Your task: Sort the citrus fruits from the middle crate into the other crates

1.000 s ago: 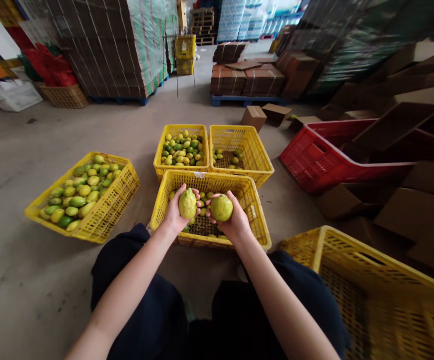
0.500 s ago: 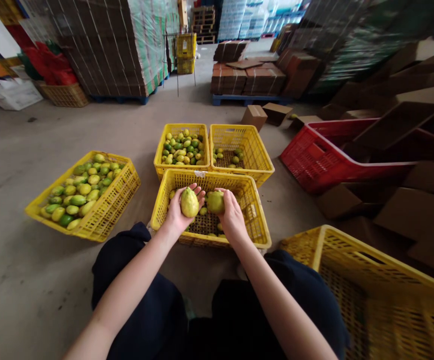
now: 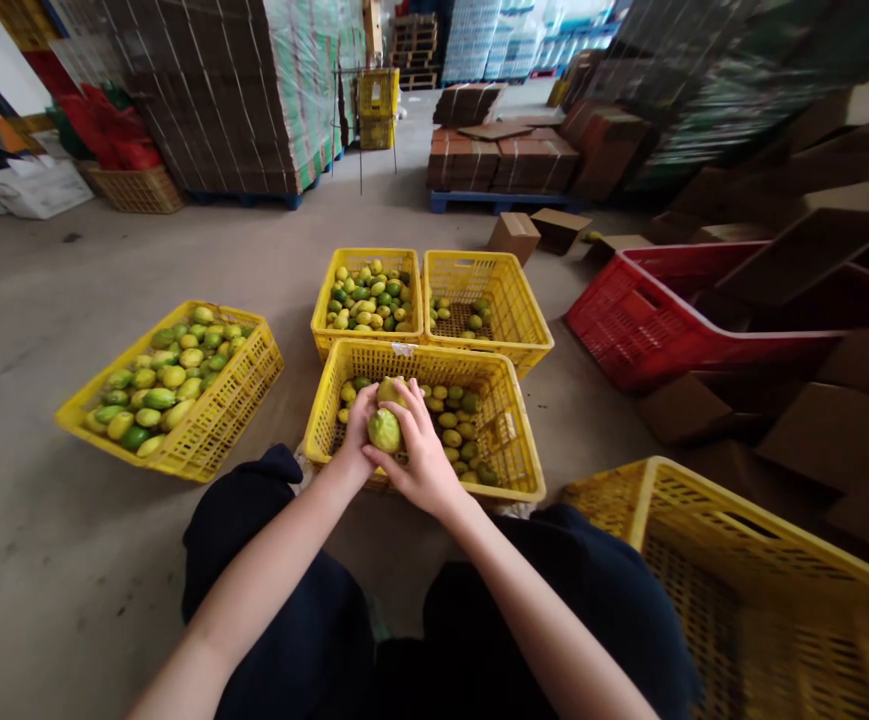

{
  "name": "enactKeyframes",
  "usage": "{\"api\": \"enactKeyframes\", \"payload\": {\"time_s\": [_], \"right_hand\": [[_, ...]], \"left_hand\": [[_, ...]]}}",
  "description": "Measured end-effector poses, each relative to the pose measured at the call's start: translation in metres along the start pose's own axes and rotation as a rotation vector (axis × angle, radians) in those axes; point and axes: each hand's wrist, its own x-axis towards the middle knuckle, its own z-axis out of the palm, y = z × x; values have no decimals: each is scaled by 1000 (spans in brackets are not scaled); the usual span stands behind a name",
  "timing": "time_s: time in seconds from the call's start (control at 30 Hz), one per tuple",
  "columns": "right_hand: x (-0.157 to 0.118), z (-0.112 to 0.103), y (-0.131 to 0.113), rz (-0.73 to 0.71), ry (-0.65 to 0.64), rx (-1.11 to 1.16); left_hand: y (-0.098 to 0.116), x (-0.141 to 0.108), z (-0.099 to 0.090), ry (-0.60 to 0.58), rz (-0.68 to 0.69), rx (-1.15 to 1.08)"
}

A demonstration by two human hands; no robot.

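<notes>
Both my hands meet above the near yellow crate, around two greenish-yellow lemons. My left hand cups them from the left. The nearer lemon faces me, with my right thumb beside it. Just behind it, the second lemon is partly covered by the fingers of my right hand, which curl over from the right. Which hand bears each lemon's weight I cannot tell. Below, loose lemons lie in the crate, mostly to the right of my hands.
Behind it stand a crate well filled with lemons and a crate with a few. A tilted full crate is at left. At right are a large yellow crate, a red crate and cardboard boxes.
My hands were apart, each with one lemon. My right hand has moved left onto my left hand, bringing the two lemons together. More lemons in the near crate are now uncovered.
</notes>
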Motion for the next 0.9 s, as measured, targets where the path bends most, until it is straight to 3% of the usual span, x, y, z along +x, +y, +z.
{"api": "enactKeyframes", "payload": {"time_s": [0.17,0.33,0.5,0.7,0.9], "right_hand": [[3,-7,2,-149,175,-98],[7,-19,11,-45,319,-177],[7,-19,15,-25,319,-183],[6,-17,14,13,320,-144],[8,-18,13,109,308,-54]], "left_hand": [[9,4,5,1,219,-21],[18,1,9,-67,463,187],[17,-5,10,-115,623,386],[19,-5,9,-131,615,421],[23,2,5,-159,438,440]]}}
